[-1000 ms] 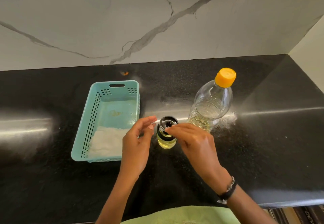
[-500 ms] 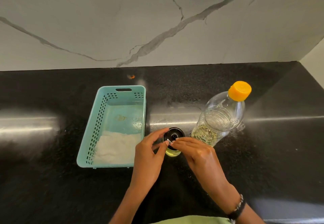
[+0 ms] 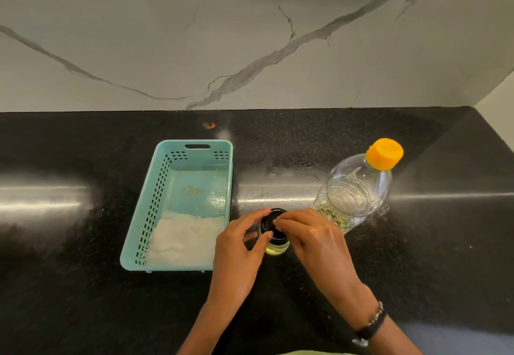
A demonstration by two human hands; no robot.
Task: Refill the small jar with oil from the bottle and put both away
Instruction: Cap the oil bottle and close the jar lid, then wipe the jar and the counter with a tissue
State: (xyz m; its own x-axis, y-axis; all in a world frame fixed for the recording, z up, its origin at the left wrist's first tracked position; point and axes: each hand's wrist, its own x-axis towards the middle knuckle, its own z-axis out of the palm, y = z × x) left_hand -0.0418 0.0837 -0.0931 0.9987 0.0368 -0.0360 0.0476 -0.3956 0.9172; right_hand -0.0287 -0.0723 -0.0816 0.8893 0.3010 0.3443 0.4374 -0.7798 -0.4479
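A small glass jar (image 3: 275,248) with yellow oil in it stands on the black counter, topped by a black lid (image 3: 271,222). My left hand (image 3: 239,249) curls round the jar's left side, thumb and fingers on it. My right hand (image 3: 314,240) pinches the lid from the right with its fingertips. Just right of the jar stands a clear plastic bottle (image 3: 353,196) with an orange cap (image 3: 384,153), upright, with a little oil at its bottom.
A teal perforated basket (image 3: 155,196) lies left of the jar, with a white cloth (image 3: 186,239) in its near half. A marble wall rises behind the counter (image 3: 445,243). A small orange speck (image 3: 209,125) sits near the wall.
The lid has come down onto the jar's mouth, and both hands have closed in around the jar. The camera view has shifted, so everything sits lower in the frame.
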